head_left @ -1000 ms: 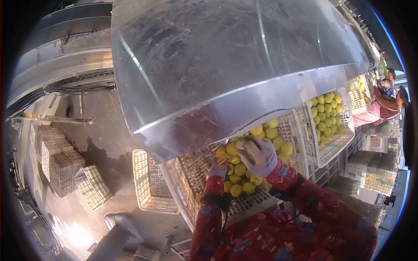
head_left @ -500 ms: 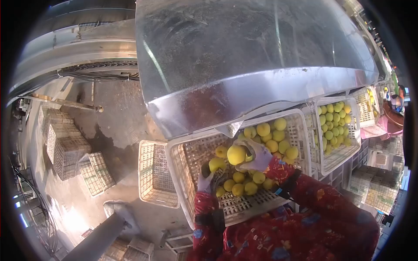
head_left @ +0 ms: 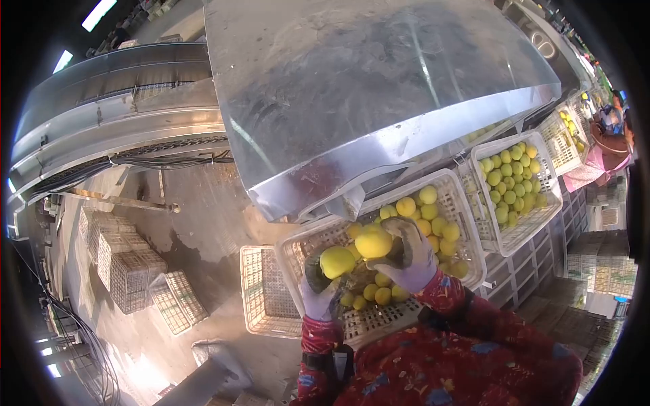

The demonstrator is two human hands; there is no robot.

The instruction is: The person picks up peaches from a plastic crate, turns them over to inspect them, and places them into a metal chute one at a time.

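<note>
My left hand (head_left: 318, 291), in a worn grey glove, is closed around one yellow fruit (head_left: 336, 261). My right hand (head_left: 412, 260), also gloved, grips a second yellow fruit (head_left: 373, 241). Both hands are raised just above a white plastic crate (head_left: 469, 223) that holds several more yellow fruits (head_left: 423, 211). My sleeves are red with a flower pattern. The crate's far edge is hidden under a metal chute.
A big shiny metal chute (head_left: 352, 95) hangs over the crate. To the right stands another crate of greenish-yellow fruit (head_left: 509, 183), and a person (head_left: 608, 139) works beyond it. An empty crate (head_left: 263, 298) lies left of mine; stacked crates (head_left: 118, 264) stand on the wet floor.
Both hands went from resting among the fruit in the crate to lifting one fruit each. The view has shifted, so the crate now sits further right.
</note>
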